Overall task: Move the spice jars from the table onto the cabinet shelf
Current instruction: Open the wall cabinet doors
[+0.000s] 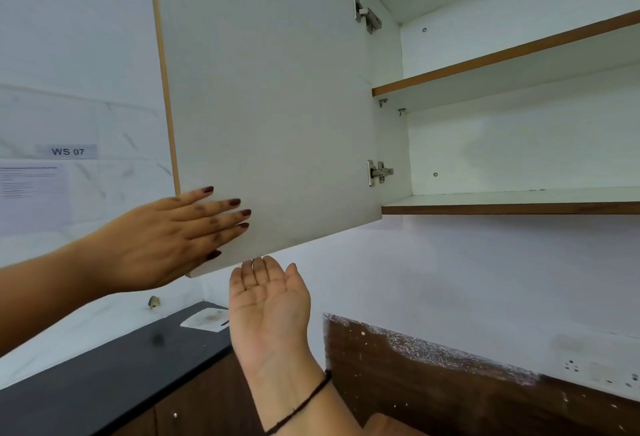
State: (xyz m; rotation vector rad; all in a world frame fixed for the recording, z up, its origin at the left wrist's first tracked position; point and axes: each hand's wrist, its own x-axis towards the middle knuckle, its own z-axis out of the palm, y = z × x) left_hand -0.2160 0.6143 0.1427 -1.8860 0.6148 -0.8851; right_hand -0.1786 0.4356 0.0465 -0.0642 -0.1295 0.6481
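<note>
The white cabinet door [270, 96] stands swung open to the left. My left hand [173, 234] lies flat against its inner face near the lower left corner, fingers straight. Just under the door's bottom edge, my right hand [270, 300] is palm up with straight fingertips touching that edge. Inside the cabinet, the lower shelf [512, 200] and the middle shelf [502, 61] show bare white boards with brown edges. No spice jars and no table are in view.
A black countertop [114, 366] runs along the lower left, with a white plate [206, 320] on it. The tiled wall [69, 54] bears a "WS 07" label [67, 151] and a paper sheet [33, 193]. A brown panel [450, 387] and wall sockets [595, 371] sit lower right.
</note>
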